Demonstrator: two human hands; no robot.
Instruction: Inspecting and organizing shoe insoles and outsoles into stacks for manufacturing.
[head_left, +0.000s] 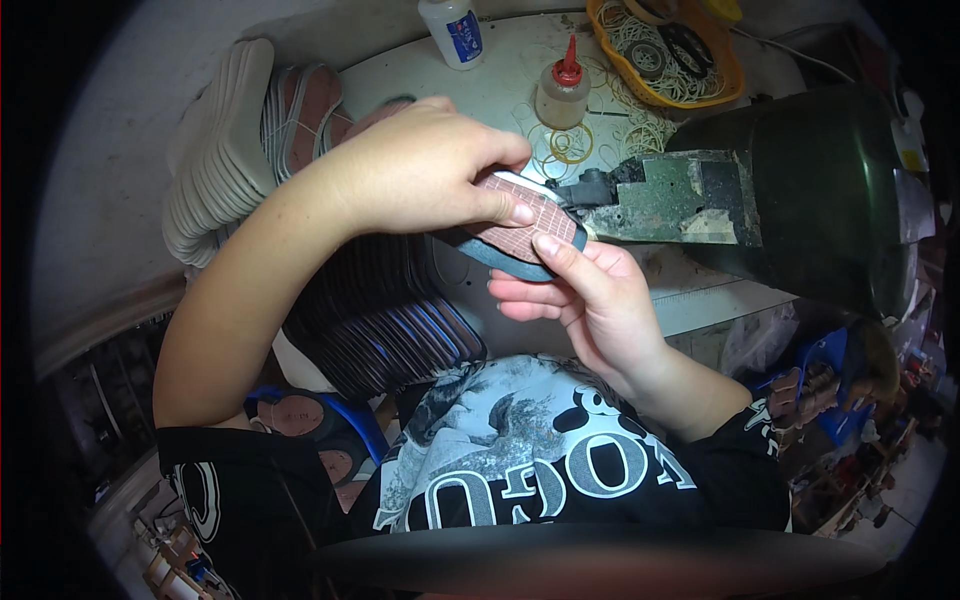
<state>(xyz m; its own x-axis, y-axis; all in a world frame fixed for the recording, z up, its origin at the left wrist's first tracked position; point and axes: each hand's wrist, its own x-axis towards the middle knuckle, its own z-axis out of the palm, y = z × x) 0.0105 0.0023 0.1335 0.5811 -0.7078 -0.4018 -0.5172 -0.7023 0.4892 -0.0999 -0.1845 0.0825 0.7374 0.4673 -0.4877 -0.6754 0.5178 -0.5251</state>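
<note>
A shoe sole (525, 217) with a reddish-brown gridded face and a dark rim is held tilted between both hands. My left hand (440, 165) reaches over it from the left, its thumb lying on the gridded face and its fingers mostly hidden. From the right, my right hand (590, 290) pinches the near end, thumb on top and fingers underneath. Just beyond the sole is the dark metal head (588, 190) of a green machine (690, 195); whether they touch, I cannot tell.
Stacked dark soles (375, 310) stand in a row at the left, behind them pale insoles (225, 150). A red-tipped squeeze bottle (563, 95), a white bottle (452, 32) and a yellow basket (725, 85) of rubber bands sit on the far tabletop. A dark green drum (810, 190) fills the right.
</note>
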